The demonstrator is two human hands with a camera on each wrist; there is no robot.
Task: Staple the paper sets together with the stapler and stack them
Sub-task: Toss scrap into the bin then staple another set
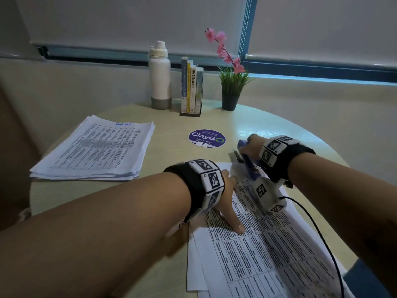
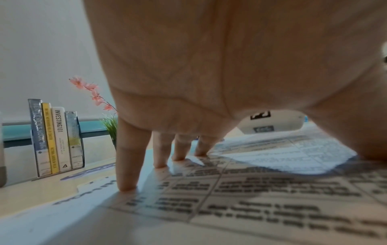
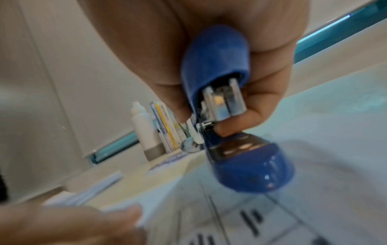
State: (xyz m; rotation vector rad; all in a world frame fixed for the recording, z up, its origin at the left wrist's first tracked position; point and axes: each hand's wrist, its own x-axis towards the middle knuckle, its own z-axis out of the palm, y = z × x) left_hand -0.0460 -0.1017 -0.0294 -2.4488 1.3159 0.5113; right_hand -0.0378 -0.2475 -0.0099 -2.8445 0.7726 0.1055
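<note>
From the head view, my left hand (image 1: 228, 198) lies flat on the printed paper set (image 1: 257, 244) at the near right of the desk (image 1: 167, 151), fingers spread, while my right hand (image 1: 250, 148) grips the blue stapler (image 1: 247, 163) at the set's far corner. A stack of papers (image 1: 94, 150) sits at the far left, well apart. From the left wrist, my fingers (image 2: 127, 165) stand straight and apart, tips pressing the paper set (image 2: 261, 199). From the right wrist, my fingers (image 3: 247, 119) curl round the stapler (image 3: 230, 116), its mouth gaping above the blurred paper set (image 3: 230, 223).
</note>
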